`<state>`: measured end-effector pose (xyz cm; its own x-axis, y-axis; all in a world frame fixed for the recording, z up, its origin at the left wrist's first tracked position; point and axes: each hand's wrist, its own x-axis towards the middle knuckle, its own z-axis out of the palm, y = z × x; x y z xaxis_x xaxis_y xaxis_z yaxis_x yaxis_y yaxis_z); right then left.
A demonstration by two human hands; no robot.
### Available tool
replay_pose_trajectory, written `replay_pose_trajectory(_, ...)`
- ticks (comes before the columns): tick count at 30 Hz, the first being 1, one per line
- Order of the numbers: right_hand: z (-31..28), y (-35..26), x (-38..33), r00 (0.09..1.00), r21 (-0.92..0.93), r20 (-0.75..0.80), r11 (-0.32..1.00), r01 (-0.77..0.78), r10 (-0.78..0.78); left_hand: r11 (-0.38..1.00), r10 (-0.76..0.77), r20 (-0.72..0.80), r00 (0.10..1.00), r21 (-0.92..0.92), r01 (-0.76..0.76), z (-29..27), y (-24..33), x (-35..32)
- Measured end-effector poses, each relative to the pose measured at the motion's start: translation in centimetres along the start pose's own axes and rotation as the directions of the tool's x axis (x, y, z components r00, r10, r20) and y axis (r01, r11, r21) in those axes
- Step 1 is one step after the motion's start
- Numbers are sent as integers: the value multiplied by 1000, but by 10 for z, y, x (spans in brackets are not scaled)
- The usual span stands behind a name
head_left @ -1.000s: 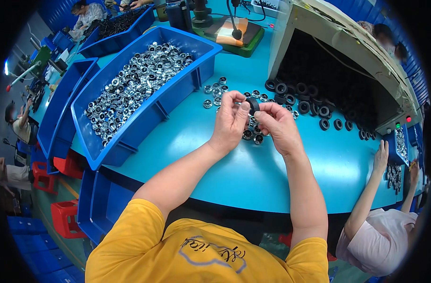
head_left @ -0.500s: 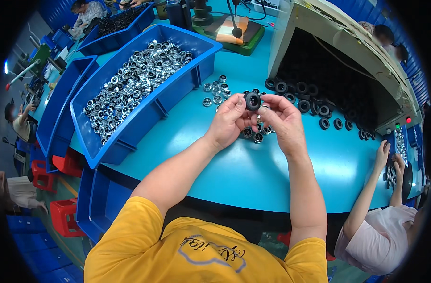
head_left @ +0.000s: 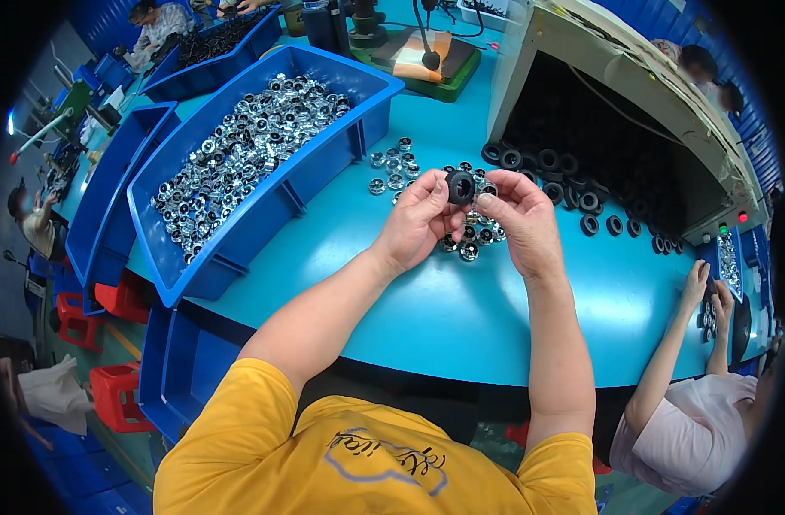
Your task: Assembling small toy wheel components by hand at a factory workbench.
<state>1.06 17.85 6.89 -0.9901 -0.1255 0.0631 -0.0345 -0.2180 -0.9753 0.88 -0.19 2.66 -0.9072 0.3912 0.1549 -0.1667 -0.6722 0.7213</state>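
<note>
Fingers of the left hand (head_left: 422,219) and right hand (head_left: 517,219) are closing on a black ring (head_left: 459,185), holding it above the teal tabletop (head_left: 461,318). Small silver parts (head_left: 470,245) are lying just beneath; a blue bin (head_left: 264,206) is sitting to the left.

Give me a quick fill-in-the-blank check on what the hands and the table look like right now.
1. The left hand and right hand together hold one small ____ ring.
2. The bin full of shiny metal parts is coloured ____.
3. Loose black rings lie on the table to the person's ____ of the hands.

Missing words: black; blue; right
</note>
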Motion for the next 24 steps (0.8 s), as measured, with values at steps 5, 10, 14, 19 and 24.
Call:
replay_pose_trajectory(5,-3,0,1,995,64,61,995,-79,75,999,19,-24,1000,35,-19,0,-1,1)
replay_pose_trajectory(10,0,-1,-3,962,153,91,951,-268,256,998,29,-62,998,61,-25,1,-1,1)
replay_pose_trajectory(14,16,3,-8,1000,-307,-13,952,13,-17,990,57,-96,994,136,-44,-9,-6,3)
replay_pose_trajectory(19,16,10,-7,998,-347,-32,937,46,-61,981,63,-116,991,189,-41,-11,-9,3)
replay_pose_trajectory(24,12,16,-3,998,-270,-49,962,-39,26,993,35,-125,992,114,-21,-10,-15,4)
